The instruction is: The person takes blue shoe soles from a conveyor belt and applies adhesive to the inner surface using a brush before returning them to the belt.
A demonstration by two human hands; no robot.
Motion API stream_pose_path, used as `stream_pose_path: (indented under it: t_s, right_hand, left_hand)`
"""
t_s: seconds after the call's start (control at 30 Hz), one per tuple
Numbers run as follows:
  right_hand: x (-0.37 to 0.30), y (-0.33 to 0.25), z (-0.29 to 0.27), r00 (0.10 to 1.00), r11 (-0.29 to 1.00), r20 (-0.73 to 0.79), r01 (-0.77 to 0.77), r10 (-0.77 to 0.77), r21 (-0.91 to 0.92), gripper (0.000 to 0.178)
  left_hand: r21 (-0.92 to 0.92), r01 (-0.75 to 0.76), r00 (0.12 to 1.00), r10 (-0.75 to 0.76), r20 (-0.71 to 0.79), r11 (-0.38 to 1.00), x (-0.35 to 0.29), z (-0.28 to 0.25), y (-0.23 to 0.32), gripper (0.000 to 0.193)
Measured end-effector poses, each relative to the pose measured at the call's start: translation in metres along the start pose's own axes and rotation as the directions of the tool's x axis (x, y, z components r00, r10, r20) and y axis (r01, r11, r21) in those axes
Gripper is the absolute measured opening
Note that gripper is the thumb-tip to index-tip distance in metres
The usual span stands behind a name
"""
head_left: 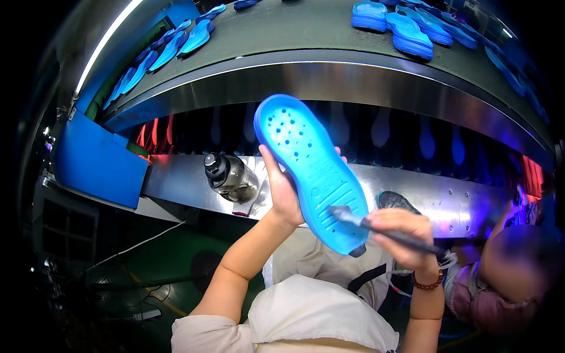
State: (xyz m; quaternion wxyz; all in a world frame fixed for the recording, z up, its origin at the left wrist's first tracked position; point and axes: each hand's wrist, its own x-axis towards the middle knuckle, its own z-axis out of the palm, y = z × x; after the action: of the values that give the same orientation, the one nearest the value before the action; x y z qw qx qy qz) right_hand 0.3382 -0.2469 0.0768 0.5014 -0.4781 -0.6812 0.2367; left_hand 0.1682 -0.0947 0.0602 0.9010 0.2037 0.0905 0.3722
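Observation:
My left hand [285,195] grips a bright blue shoe sole [309,154] by its edge, thumb along the left side and fingertips showing at the right. The sole slants with its upper end to the left. Small holes dot that end, and raised ridges cross the lower end. In my right hand [402,230] is a dark-handled brush [348,216], its pale tip over the ridged lower part of the sole. Motion blurs the brush, so I cannot tell whether the tip touches. A thin clear tube hangs by the right wrist.
A metal-edged conveyor belt [282,35] carries several blue soles [409,36]. On the steel shelf [170,182] below stand a dark-lidded bottle [231,177] and a black sole-like piece [398,201]. More soles line the dark space beneath the belt. Another person [512,265] sits close at right.

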Motion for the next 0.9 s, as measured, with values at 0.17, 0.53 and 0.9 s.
stream_pose_path:
  t_s: [0.17,0.53,0.9]
  right_hand:
    - [-0.007,0.005,-0.004,0.973,0.953,0.173,0.102,-0.156,0.285,0.025]
    - [-0.009,-0.011,0.031,0.979,0.938,-0.171,-0.041,0.106,0.345,0.021]
    - [0.000,-0.016,0.009,0.984,0.938,-0.172,0.020,0.043,0.346,0.023]
  left_hand:
    - [0.039,0.015,0.979,-0.023,0.202,0.999,0.005,0.007,0.011,0.094]
    - [0.210,-0.016,1.000,0.013,0.016,0.978,-0.017,0.006,-0.026,0.075]
    - [-0.052,-0.046,0.992,0.051,0.112,0.998,-0.004,0.016,-0.019,0.053]
